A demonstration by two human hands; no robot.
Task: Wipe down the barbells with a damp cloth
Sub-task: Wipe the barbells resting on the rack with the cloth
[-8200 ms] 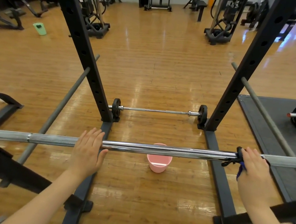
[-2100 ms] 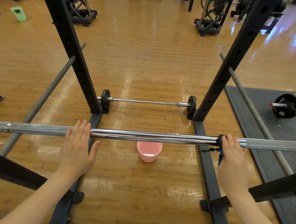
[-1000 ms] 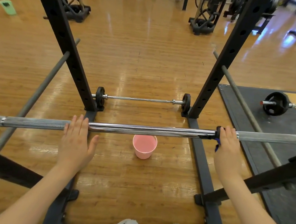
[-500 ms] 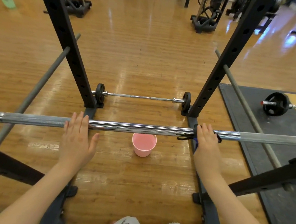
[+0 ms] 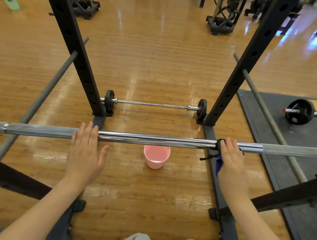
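- Chrome shines along the middle of the barbell (image 5: 155,140), which lies across the rack at about waist height, right in front of the person; its knurled grey ends run out past both hands.
- Left hand (image 5: 86,151) lies flat on the bar with fingers straight and together, thumb spread to the side — it steadies the bar and holds nothing.
- Right hand (image 5: 231,160) is curled over the bar, wrapping the dark blue cloth (image 5: 218,161) around it; a corner of cloth and a loose thread hang below the fingers.
- Pink bucket (image 5: 156,156) stands on the wooden floor under the bar, between the two hands.
- To wipe well, I judge, the cloth should stay wrapped right round the bar, so the underside gets cleaned too, and slide in long, even strokes.
- The flat hand should press down firmly — otherwise the bar may roll on its supports.
- A second, smaller barbell (image 5: 155,105) lies on the floor between the black uprights, apparently awaiting its turn.
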